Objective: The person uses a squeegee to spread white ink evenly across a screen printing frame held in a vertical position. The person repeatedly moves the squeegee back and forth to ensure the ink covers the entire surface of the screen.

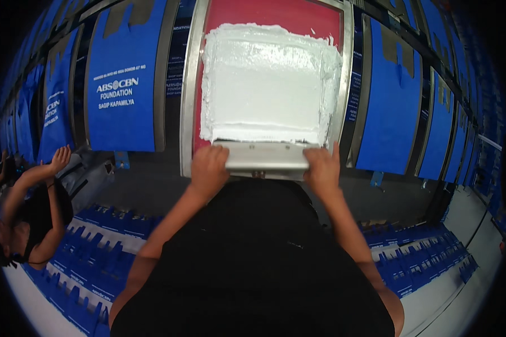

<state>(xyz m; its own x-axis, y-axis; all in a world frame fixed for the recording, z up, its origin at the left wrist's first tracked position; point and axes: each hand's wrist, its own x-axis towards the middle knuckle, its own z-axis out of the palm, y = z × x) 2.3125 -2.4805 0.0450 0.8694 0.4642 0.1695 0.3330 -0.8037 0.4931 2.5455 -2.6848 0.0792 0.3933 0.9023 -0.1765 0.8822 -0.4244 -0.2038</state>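
Observation:
A wide metal squeegee (264, 156) spans the near part of a screen-printing frame (189, 101). My left hand (209, 171) grips its left end, and my right hand (323, 171) grips its right end. Thick white ink (270, 84) covers much of the screen's middle, with ridges along its edges. Red mesh (275, 12) shows beyond the ink and in a strip down the left side. The squeegee's lower edge, where it meets the screen, is hidden.
Blue printed bags (121, 84) lie on boards to the left, and more blue bags (391, 101) lie to the right. Racks of blue bags (95, 247) stand low on both sides. Another person (34, 213) is at the left with raised arms.

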